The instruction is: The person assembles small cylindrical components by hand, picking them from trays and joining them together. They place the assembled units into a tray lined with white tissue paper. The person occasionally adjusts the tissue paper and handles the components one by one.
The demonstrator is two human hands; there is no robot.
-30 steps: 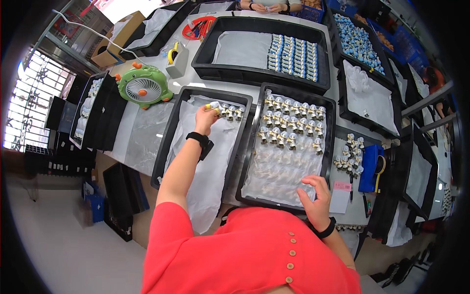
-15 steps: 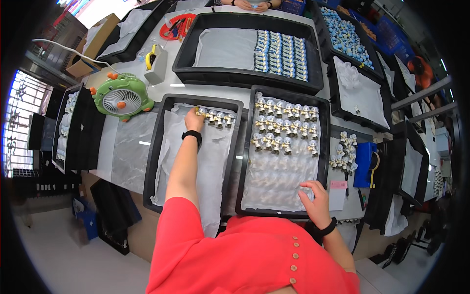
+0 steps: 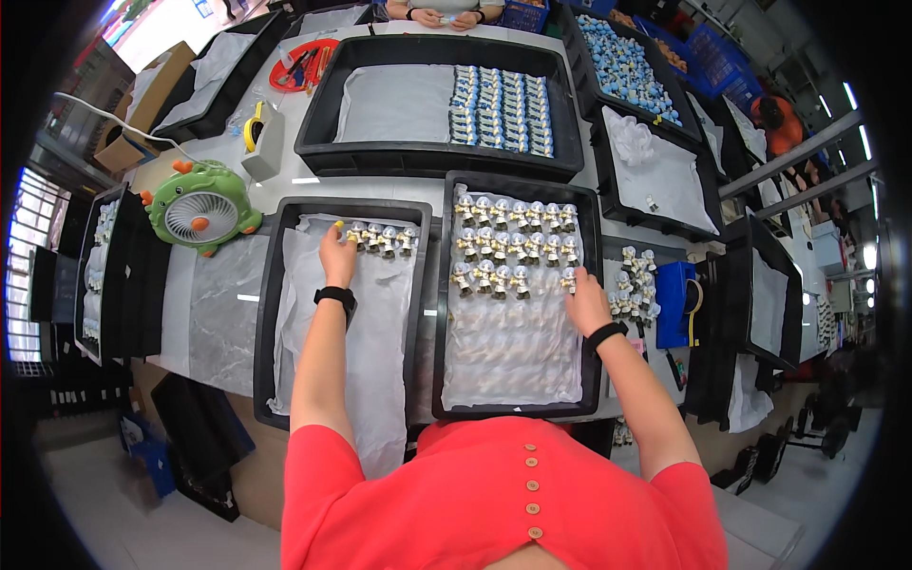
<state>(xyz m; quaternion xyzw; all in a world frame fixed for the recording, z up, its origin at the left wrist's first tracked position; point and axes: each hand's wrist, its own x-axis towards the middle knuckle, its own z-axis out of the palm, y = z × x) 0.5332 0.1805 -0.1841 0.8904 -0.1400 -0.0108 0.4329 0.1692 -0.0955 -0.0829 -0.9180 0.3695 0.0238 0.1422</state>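
Note:
My left hand (image 3: 336,258) is at the upper left of the left tray (image 3: 271,332), beside the end of a short row of small white-and-gold figurines (image 3: 372,235). Its fingers look slightly apart, and something yellow shows at one fingertip. In the right tray (image 3: 439,351), my right hand (image 3: 587,302) closes on a figurine (image 3: 569,277) at the right end of the third row. A gap separates that figurine from the others in its row. Part of it is hidden by my fingers. Above stand two fuller rows of figurines (image 3: 517,217).
Beyond stands a large black tray (image 3: 437,160) of blue-and-white figurines. A green fan (image 3: 201,214) sits left, near a tape dispenser (image 3: 261,142). Loose figurines (image 3: 635,285) and a blue tape holder (image 3: 674,304) lie right. Another person's hands (image 3: 445,19) are at the far side.
My right hand has moved up and away from me, from the tray's lower right to the lone figurine. My left hand stays beside the short row. The whole view has shifted slightly.

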